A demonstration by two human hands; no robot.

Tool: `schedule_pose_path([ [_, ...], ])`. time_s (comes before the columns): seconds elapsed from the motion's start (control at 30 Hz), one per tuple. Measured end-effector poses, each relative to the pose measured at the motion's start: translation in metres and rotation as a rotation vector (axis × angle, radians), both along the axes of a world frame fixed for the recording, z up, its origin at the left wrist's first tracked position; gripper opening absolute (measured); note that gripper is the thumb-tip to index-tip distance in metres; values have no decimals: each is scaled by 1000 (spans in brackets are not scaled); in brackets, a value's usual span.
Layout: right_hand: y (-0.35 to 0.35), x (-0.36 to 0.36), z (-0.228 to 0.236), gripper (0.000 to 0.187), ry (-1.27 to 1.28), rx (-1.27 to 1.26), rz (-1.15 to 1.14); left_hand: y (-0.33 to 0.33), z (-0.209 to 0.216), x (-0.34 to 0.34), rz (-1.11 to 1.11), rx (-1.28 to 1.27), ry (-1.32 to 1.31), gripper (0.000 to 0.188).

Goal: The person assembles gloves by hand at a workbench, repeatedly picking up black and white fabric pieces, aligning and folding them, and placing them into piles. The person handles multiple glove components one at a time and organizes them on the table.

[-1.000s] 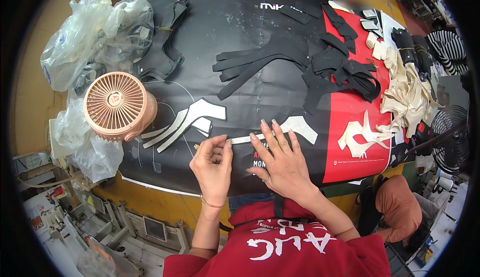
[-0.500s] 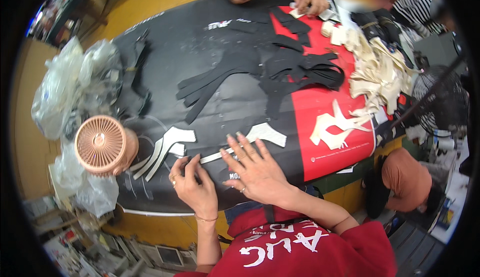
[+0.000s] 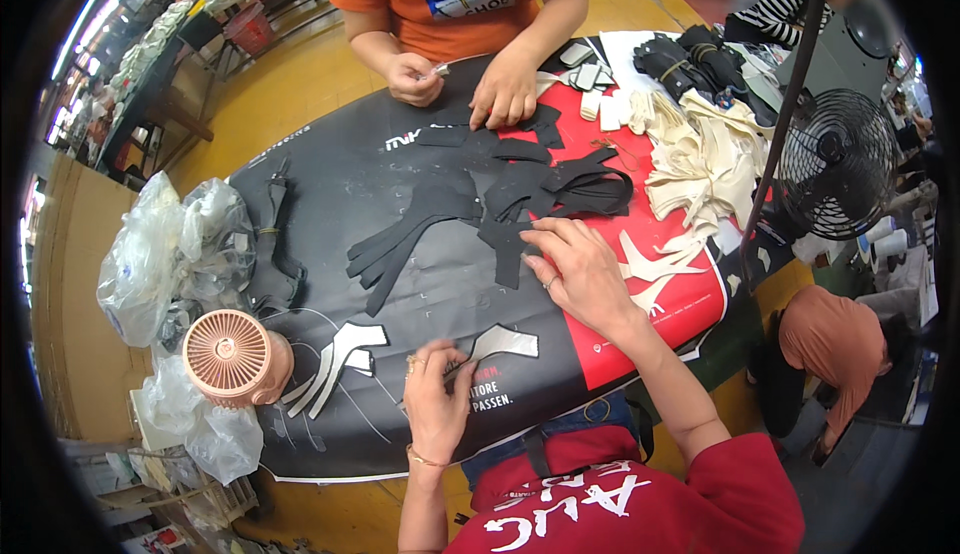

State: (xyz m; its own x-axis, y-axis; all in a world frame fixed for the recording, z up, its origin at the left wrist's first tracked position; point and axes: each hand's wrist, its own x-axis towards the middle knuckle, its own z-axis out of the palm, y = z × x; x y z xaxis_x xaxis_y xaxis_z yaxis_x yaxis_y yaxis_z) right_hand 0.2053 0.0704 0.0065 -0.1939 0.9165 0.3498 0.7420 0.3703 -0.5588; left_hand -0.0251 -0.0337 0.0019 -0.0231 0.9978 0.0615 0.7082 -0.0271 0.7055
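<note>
My left hand [image 3: 437, 391], slightly blurred, has its fingers closed on the narrow end of a white cut piece [image 3: 507, 342] with a dark edge, at the table's near side. The wide end of that piece points right. My right hand [image 3: 580, 272] reaches over the table, thumb and fingers curled at the edge of a black fabric piece [image 3: 507, 256]; the exact hold at the fingertips is partly hidden. More black strips [image 3: 415, 234] fan out beside it. Left of my left hand lie several white curved pieces [image 3: 345, 359] with dark edges, overlapping.
A pink fan [image 3: 228, 357] and clear plastic bags [image 3: 150, 254] stand at the left. Cream fabric pieces [image 3: 705, 164] heap at the right, near a black fan [image 3: 835, 159]. Across the table, a person in an orange shirt [image 3: 455, 4] holds something small and touches black pieces.
My right hand has left the white piece and moved up and right to the black pieces. My left hand has moved right, onto the white piece's narrow end. The view has shifted, showing more of the co-worker.
</note>
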Motion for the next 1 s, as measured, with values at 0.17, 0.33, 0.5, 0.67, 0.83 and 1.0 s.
schedule_pose_path([
  [0.17, 40, -33, -11, 30, 85, -7, 100, -1, 20, -62, 217, 27, -30, 9],
  [0.33, 87, -82, -26, 38, -328, -34, -49, 8, 23, -112, 336, 256, 510, 40],
  [0.5, 87, -95, -43, 31, -275, 155, -133, -3, -1, -67, 241, 342, 341, 35],
  [0.67, 84, -92, -48, 26, -148, 198, -66, -14, -25, -6, 84, 277, 105, 29],
  [0.83, 87, -86, -38, 25, -5, 115, 62, -50, -30, 27, -137, 330, -77, 21],
  [1.0, 82, -75, -15, 22, 277, -145, 121, -99, -72, 42, -556, -395, -422, 45],
])
